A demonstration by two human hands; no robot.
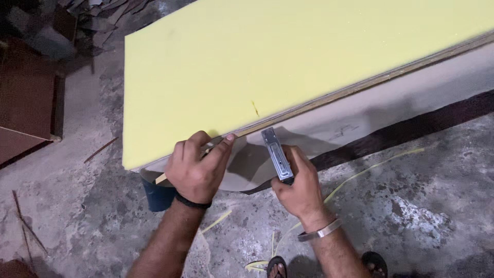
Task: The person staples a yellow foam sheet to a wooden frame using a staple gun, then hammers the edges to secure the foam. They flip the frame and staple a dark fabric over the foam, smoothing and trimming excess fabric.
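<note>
A large yellow foam sheet [267, 56] lies on a board whose wooden edge [391, 76] runs along its near side, with pale fabric [411, 95] hanging below. My left hand [198, 167] grips the near edge of the foam and board, thumb pressed on the edge. My right hand [298, 185] holds a grey metal staple gun [276, 154], its nose pointed up at the board's edge just right of my left thumb. A small dark mark [254, 107] sits on the foam near the edge.
The floor [411, 206] is rough stained concrete with thin yellow foam strips [370, 167]. A blue support [157, 195] stands under the board's corner. A brown wooden panel [25, 103] and scrap pieces [98, 20] lie at the left. My sandalled feet [278, 267] show at the bottom.
</note>
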